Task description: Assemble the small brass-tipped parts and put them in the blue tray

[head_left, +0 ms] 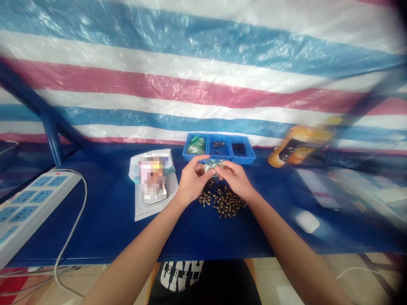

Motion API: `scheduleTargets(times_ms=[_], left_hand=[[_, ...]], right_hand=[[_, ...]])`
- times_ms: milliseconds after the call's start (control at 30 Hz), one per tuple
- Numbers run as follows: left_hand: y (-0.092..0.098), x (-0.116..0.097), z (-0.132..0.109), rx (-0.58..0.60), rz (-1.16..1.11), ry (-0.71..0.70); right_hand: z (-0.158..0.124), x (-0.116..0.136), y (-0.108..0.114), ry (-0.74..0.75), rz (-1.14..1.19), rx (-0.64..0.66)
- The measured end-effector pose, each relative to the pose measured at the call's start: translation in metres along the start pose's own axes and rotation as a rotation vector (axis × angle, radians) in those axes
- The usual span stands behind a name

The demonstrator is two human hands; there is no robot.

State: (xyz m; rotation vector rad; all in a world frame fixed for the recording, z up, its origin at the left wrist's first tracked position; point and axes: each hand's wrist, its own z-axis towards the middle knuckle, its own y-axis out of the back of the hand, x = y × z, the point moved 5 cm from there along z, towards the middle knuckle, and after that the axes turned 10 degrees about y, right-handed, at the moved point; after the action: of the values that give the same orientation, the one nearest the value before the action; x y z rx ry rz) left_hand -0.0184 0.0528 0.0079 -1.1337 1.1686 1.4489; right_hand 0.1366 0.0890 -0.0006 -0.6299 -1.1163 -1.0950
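My left hand (pixel 192 181) and my right hand (pixel 233 178) meet above the blue table top (pixel 127 233), pinching a small clear plastic bag (pixel 211 166) between their fingers. Its contents are too small to make out. Just below both hands lies a loose pile of small brass-and-dark screws (pixel 224 202), and my left hand partly covers its far end. Behind the hands stands a blue three-compartment plastic tray (pixel 219 148). It holds green-printed bags at left, a few small parts in the middle and dark parts at right.
A white sheet (pixel 155 207) with a blurred packet lies left of the hands. Further left are a white power strip (pixel 32 207) and its cable. On the right are an orange bottle (pixel 300 144) lying tilted and a white computer mouse (pixel 307 221). A striped tarpaulin (pixel 203 97) hangs behind.
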Motion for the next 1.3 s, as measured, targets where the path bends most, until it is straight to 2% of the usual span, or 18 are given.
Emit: scheduleTargets(times_ms=[1300], left_hand=[[0.0008,0.0006,-0.0007,-0.009,0.036,0.001]], right_hand=[[-0.0003,-0.0021,0.0,-0.013,0.024,0.057]])
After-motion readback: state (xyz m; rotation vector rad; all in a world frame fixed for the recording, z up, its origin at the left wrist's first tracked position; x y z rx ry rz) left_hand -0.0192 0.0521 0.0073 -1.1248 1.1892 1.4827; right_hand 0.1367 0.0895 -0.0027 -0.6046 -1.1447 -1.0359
